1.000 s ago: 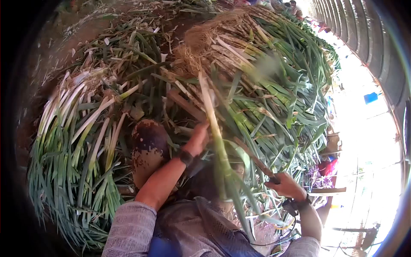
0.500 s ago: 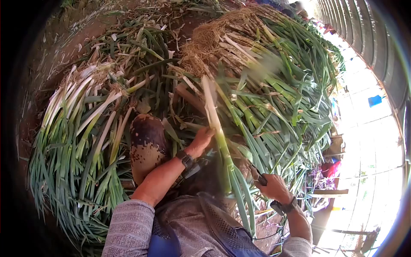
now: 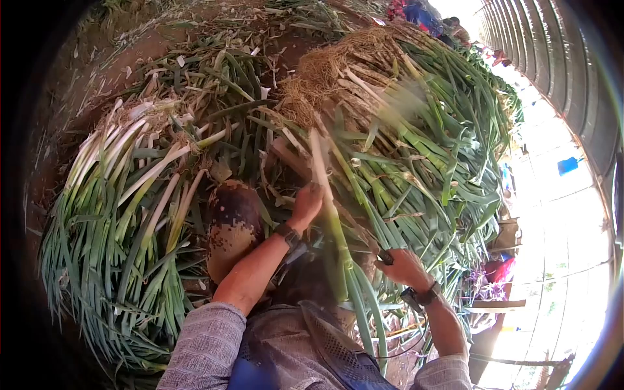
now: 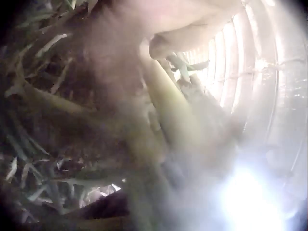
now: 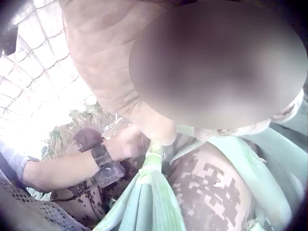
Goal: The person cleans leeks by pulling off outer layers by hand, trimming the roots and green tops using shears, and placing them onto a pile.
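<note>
My left hand grips a thick leek at its pale shank, in the middle of the head view. The white end points up and the green leaves hang toward my lap. To the right, my right hand holds the dark handle of a tool; its thin blade slants up-left toward the leek and is blurred. The left wrist view shows my left hand over the blurred pale stalk. In the right wrist view my right hand is close to the leek's leaf base.
Whiter leeks lie in a pile at the left. A large heap of rooted, soil-marked leeks spreads behind and to the right. My patterned knee is between them. Other people are at the far top right, beside a ribbed wall.
My right hand has moved up and left with the tool, closer to the leek. My left hand keeps its grip on the leek, which has shifted only slightly.
</note>
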The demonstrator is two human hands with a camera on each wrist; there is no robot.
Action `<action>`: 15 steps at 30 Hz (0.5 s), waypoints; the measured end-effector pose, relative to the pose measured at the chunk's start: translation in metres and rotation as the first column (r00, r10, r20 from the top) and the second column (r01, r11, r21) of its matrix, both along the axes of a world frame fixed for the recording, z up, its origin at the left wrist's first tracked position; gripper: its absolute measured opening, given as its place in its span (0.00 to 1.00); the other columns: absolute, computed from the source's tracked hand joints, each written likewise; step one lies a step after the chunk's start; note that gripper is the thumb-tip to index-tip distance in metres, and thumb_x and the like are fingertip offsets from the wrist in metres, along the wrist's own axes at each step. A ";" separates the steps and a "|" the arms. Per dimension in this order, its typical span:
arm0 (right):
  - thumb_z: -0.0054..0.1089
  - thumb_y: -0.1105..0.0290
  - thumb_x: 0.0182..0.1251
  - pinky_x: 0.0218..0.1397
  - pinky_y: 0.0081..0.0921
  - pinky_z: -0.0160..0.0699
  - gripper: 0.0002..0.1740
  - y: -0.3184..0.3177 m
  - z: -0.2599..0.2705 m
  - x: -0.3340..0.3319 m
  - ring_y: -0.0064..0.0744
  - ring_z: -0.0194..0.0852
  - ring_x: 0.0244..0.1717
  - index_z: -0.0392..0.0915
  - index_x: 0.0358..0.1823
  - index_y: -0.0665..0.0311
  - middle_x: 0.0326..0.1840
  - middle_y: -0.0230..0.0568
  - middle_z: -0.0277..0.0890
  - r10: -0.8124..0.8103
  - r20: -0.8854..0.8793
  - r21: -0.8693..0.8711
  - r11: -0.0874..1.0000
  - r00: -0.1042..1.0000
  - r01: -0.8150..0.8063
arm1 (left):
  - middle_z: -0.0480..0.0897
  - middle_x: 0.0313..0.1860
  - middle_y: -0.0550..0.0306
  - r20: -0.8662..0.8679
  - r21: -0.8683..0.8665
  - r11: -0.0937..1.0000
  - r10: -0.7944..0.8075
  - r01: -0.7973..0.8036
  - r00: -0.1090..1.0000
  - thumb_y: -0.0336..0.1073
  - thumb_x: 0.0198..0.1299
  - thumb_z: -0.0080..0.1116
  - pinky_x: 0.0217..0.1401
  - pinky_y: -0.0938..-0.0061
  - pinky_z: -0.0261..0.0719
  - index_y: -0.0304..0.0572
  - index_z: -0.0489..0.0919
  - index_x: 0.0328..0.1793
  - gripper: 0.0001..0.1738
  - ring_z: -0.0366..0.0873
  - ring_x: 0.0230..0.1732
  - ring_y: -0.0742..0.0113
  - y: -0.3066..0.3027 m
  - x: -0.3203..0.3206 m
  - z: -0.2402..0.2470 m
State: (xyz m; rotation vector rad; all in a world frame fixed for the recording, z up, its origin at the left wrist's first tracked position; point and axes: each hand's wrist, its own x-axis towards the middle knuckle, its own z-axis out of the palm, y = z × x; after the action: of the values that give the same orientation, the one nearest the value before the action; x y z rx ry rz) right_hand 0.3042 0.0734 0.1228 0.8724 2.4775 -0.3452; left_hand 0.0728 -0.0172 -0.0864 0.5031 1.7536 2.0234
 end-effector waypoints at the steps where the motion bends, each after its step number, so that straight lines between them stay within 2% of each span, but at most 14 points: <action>1: 0.59 0.47 0.62 0.43 0.49 0.77 0.22 0.002 -0.001 -0.003 0.59 0.80 0.40 0.83 0.37 0.60 0.34 0.55 0.82 0.002 0.002 0.001 1.000 1.000 -0.002 | 0.82 0.39 0.51 0.153 0.038 0.998 -0.055 0.050 0.987 0.42 0.67 0.58 0.45 0.62 0.75 0.33 0.78 0.52 0.17 0.80 0.42 0.60 0.003 -0.004 0.003; 2: 0.59 0.48 0.62 0.43 0.48 0.76 0.22 0.003 -0.001 -0.006 0.59 0.80 0.41 0.83 0.37 0.61 0.35 0.55 0.82 0.018 -0.001 -0.009 1.000 1.000 -0.018 | 0.82 0.39 0.51 0.156 0.039 0.998 -0.053 0.047 0.986 0.42 0.67 0.58 0.45 0.62 0.75 0.33 0.78 0.52 0.17 0.80 0.42 0.60 0.005 -0.007 0.006; 4: 0.60 0.48 0.62 0.43 0.48 0.76 0.22 0.003 0.002 -0.009 0.58 0.80 0.41 0.83 0.37 0.62 0.35 0.55 0.82 0.035 -0.002 -0.015 0.999 0.999 -0.035 | 0.82 0.38 0.58 0.438 0.245 0.970 -0.114 0.003 0.892 0.42 0.69 0.57 0.43 0.65 0.76 0.36 0.79 0.49 0.15 0.79 0.41 0.67 0.006 -0.014 0.015; 5: 0.62 0.48 0.61 0.42 0.47 0.76 0.22 0.003 0.009 -0.010 0.58 0.79 0.39 0.83 0.37 0.62 0.34 0.55 0.81 -0.021 -0.050 -0.027 0.999 0.999 0.019 | 0.82 0.41 0.58 0.587 0.223 0.973 -0.176 0.051 0.791 0.42 0.68 0.58 0.36 0.67 0.79 0.40 0.78 0.48 0.13 0.80 0.43 0.68 -0.003 -0.019 0.034; 6: 0.63 0.49 0.61 0.41 0.46 0.75 0.22 0.003 0.014 -0.009 0.58 0.79 0.37 0.83 0.37 0.63 0.33 0.54 0.81 -0.080 -0.097 -0.043 0.996 0.992 0.076 | 0.82 0.41 0.58 0.586 0.225 0.973 -0.179 0.054 0.790 0.42 0.68 0.58 0.36 0.67 0.79 0.40 0.78 0.48 0.13 0.80 0.43 0.68 -0.006 -0.018 0.048; 8: 0.64 0.49 0.60 0.40 0.46 0.75 0.22 0.009 0.019 -0.001 0.58 0.79 0.36 0.82 0.36 0.64 0.32 0.54 0.81 -0.124 -0.141 -0.061 0.991 0.982 0.116 | 0.82 0.40 0.57 0.589 0.406 0.900 -0.389 0.157 0.708 0.46 0.67 0.60 0.30 0.70 0.84 0.41 0.76 0.55 0.19 0.82 0.36 0.65 -0.007 -0.009 0.060; 10: 0.66 0.50 0.60 0.39 0.45 0.75 0.22 0.012 0.024 0.006 0.58 0.78 0.34 0.82 0.36 0.64 0.31 0.53 0.81 -0.171 -0.188 -0.086 0.984 0.967 0.157 | 0.82 0.41 0.54 0.557 0.381 0.895 -0.423 0.232 0.714 0.43 0.66 0.60 0.32 0.68 0.88 0.37 0.75 0.56 0.20 0.84 0.38 0.63 -0.013 0.006 0.068; 13: 0.65 0.49 0.60 0.38 0.44 0.75 0.21 0.012 0.028 0.014 0.57 0.79 0.34 0.82 0.34 0.62 0.29 0.51 0.81 -0.065 -0.115 -0.027 0.998 0.991 0.062 | 0.82 0.45 0.53 0.540 0.340 0.891 -0.447 0.301 0.713 0.41 0.65 0.61 0.32 0.70 0.89 0.36 0.74 0.57 0.20 0.84 0.41 0.63 -0.026 0.039 0.075; 15: 0.64 0.49 0.60 0.38 0.45 0.76 0.20 0.006 0.023 0.021 0.57 0.80 0.35 0.82 0.34 0.61 0.30 0.51 0.81 -0.024 -0.110 -0.003 1.000 0.994 0.024 | 0.81 0.43 0.55 0.567 0.296 0.888 -0.461 0.353 0.683 0.34 0.65 0.61 0.25 0.71 0.84 0.38 0.74 0.54 0.15 0.83 0.38 0.65 -0.028 0.051 0.068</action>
State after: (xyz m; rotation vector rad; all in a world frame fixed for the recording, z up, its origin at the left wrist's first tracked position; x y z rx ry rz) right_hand 0.3252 0.0797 0.1457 0.9057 2.5686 -0.4140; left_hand 0.1242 -0.0457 -0.0188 0.1952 0.9674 1.7289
